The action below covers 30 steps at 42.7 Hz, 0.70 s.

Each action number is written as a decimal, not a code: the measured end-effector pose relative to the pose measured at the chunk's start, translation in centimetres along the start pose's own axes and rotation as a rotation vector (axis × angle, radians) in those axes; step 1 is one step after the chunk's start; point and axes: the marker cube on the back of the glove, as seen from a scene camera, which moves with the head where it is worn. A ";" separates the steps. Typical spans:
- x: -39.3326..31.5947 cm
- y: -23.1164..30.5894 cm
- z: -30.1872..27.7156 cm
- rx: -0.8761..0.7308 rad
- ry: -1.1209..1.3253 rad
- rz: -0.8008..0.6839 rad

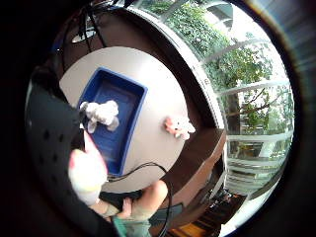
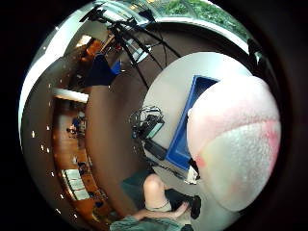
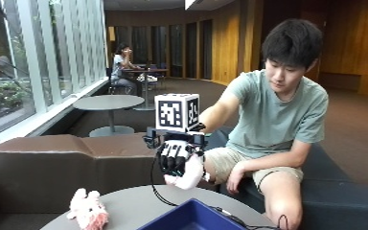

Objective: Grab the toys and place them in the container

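Note:
My gloved right hand [image 3: 176, 154] is raised above the round grey table [image 3: 130, 200], its fingers curled round a white and pink plush toy [image 3: 188, 178]. That toy fills much of the thumb side view [image 2: 235, 144] and shows beside the glove [image 1: 87, 173]. The blue container [image 3: 190, 218] stands on the table just below and in front of the hand. A white-grey plush toy [image 1: 101, 114] lies inside the container [image 1: 112, 89]. A pink plush toy [image 3: 87, 210] lies on the table beside the container, also in the little finger side view [image 1: 178, 127].
A brown bench [image 3: 50, 163] runs behind the table along the windows. A black cable [image 3: 155, 189] hangs from the glove onto the table near the container. The person sits on a dark seat [image 3: 337, 196], bare left hand [image 3: 235, 177] on the thigh.

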 end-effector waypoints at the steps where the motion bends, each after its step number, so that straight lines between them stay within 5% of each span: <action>1: -0.2 0.0 0.3 -0.007 0.004 0.004; 20: -0.6 4.1 6.2 -0.459 0.052 0.024; 30: 2.2 4.7 -1.2 -0.284 0.024 0.022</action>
